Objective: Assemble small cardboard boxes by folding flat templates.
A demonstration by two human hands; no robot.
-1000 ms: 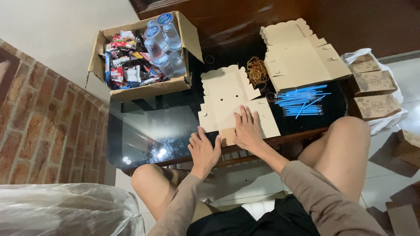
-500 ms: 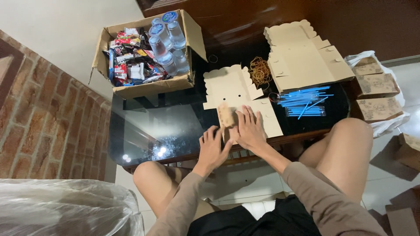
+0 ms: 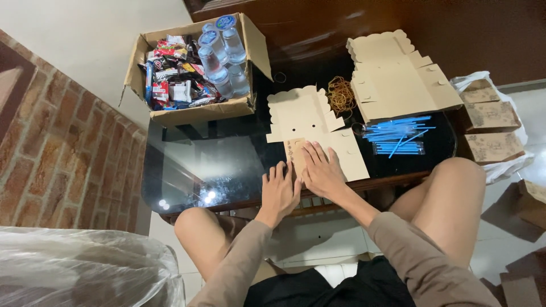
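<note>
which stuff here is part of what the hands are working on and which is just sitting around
In hand: flat box blank; left hand and right hand pressing on it.

Lying about: stack of blanks, rubber bands, blue straws, carton of snacks and bottles, folded boxes, plastic sheet.

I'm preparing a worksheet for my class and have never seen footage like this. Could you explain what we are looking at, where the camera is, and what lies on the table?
There is no machine here: a seated person wears a camera on the head, looking down at both bare hands. The left hand and right hand press flat on an unfolded tan cardboard box blank on a dark glass table. Nothing is gripped. Nearby lie blue straws, rubber bands, and an open carton of water bottles and snacks.
</note>
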